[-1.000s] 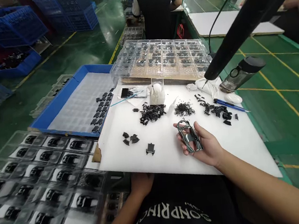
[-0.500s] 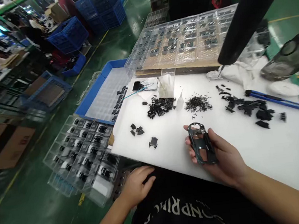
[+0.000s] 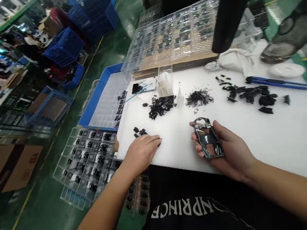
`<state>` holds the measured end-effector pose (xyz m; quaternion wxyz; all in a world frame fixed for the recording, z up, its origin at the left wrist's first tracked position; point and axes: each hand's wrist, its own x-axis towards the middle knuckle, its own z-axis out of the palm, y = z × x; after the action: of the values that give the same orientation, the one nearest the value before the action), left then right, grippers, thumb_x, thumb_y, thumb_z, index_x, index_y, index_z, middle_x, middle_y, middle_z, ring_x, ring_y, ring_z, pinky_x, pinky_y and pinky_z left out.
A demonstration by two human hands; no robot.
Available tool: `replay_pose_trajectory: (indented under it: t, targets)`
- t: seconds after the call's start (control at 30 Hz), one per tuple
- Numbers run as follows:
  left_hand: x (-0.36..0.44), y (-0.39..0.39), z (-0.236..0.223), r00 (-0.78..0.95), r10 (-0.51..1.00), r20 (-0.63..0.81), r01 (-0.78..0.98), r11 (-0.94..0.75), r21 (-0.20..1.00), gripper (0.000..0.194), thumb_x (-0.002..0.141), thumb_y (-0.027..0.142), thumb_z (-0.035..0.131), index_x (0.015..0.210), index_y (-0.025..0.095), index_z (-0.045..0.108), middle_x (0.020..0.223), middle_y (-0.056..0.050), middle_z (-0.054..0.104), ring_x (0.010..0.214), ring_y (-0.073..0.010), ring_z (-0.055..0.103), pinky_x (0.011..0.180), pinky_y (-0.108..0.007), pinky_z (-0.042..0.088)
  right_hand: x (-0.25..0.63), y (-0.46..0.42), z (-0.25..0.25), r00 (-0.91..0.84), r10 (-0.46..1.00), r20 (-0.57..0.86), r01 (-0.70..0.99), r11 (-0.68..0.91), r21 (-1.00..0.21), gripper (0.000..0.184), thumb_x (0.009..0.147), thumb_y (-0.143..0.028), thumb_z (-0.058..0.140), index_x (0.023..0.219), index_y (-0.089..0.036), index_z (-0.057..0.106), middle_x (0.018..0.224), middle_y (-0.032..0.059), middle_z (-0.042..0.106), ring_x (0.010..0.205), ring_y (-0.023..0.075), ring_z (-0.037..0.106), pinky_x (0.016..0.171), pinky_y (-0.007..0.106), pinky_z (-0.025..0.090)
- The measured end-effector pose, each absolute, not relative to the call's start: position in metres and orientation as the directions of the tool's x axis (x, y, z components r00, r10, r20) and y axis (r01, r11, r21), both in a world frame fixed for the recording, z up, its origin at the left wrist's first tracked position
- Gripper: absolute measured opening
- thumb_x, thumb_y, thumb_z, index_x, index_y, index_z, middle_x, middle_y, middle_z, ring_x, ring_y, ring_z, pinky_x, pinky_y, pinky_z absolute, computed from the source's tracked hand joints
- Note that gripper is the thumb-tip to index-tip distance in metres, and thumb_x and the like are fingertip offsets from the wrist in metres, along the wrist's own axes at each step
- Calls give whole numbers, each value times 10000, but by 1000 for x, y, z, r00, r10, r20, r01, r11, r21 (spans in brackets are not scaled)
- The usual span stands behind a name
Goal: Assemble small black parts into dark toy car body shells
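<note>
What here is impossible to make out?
Head view:
The left hand hides what lies under it.
The right hand hides the underside of the metal frame.
The black scraps are too small to identify.
A dark overhead bar hides part of the clear tray.
The right edge cuts off the bottle.

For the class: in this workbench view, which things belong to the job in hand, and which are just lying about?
Job: right hand holding a chrome-edged black frame; left hand beside small black pieces.
Lying about: water bottle; white cloth; blue-handled tool; blue crates.
</note>
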<state>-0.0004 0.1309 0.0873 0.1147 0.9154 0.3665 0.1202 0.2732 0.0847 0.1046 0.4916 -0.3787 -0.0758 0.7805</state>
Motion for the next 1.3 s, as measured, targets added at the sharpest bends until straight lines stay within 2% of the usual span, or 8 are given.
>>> replay_pose_trajectory:
  t: [0.17, 0.27, 0.43, 0.53, 0.63, 0.87, 1.03, 1.3]
  targets:
    - [35, 116, 95, 483, 769, 419, 565, -639, 522, 229, 899, 125, 567, 1089, 182, 682, 1099, -91, 697, 1020, -169, 658, 900, -310, 541, 275, 76, 108, -250, 831, -497, -740, -495, -455, 472, 964, -520, 422, 1247, -184, 595, 925, 67, 602, 672, 173, 530, 587, 272, 451]
    - [61, 110, 94, 387, 796, 466, 462, -605, 648, 243, 896, 112, 571, 1102, 190, 676, 1028, -66, 693, 959, -140, 658, 856, -266, 543, 277, 75, 109, -247, 828, -503, -740, -496, -454, 491, 974, -531, 379, 1268, -193, 581, 918, 62, 598, 670, 172, 524, 588, 270, 446]
    - [71, 113, 74, 254, 923, 288, 415, -373, 830, 207, 886, 194, 624, 1079, 206, 696, 1038, -50, 722, 944, -157, 679, 863, -290, 545, 279, 75, 109, -303, 815, -494, -760, -520, -390, 515, 977, -549, 364, 1256, -182, 593, 884, 53, 592, 647, 155, 519, 596, 259, 448]
    - [66, 114, 69, 164, 977, 136, 390, -190, 901, 183, 866, 286, 664, 1024, 203, 705, 881, -32, 733, 806, -152, 693, 782, -285, 551, 280, 74, 110, -325, 811, -487, -761, -530, -374, 514, 981, -551, 351, 1233, -188, 613, 883, 50, 594, 638, 149, 516, 590, 254, 451]
    - [64, 115, 70, 153, 985, 83, 347, -132, 928, 183, 853, 326, 677, 976, 191, 701, 790, -26, 717, 758, -159, 684, 767, -301, 548, 280, 73, 111, -334, 798, -502, -751, -547, -370, 512, 982, -552, 342, 1222, -198, 623, 885, 48, 596, 634, 149, 514, 576, 250, 452]
    - [66, 116, 71, 214, 967, 139, 343, -207, 916, 141, 849, 283, 674, 945, 182, 693, 962, -62, 708, 851, -171, 662, 800, -307, 535, 281, 73, 111, -354, 799, -486, -759, -549, -349, 544, 997, -554, 287, 1222, -187, 620, 866, 49, 606, 606, 146, 538, 524, 233, 469]
    - [65, 116, 75, 236, 958, 165, 337, -240, 910, 115, 846, 249, 673, 934, 175, 685, 935, -57, 694, 842, -161, 643, 771, -286, 517, 281, 74, 113, -377, 811, -448, -772, -542, -332, 565, 1017, -520, 231, 1215, -161, 619, 845, 53, 627, 594, 141, 578, 512, 221, 493]
    - [64, 115, 79, 239, 957, 162, 357, -242, 902, 103, 847, 239, 669, 918, 168, 694, 897, -46, 698, 812, -150, 636, 774, -280, 513, 282, 71, 110, -394, 815, -425, -770, -545, -332, 531, 1023, -520, 270, 1273, -176, 589, 939, 68, 646, 769, 174, 652, 756, 327, 583]
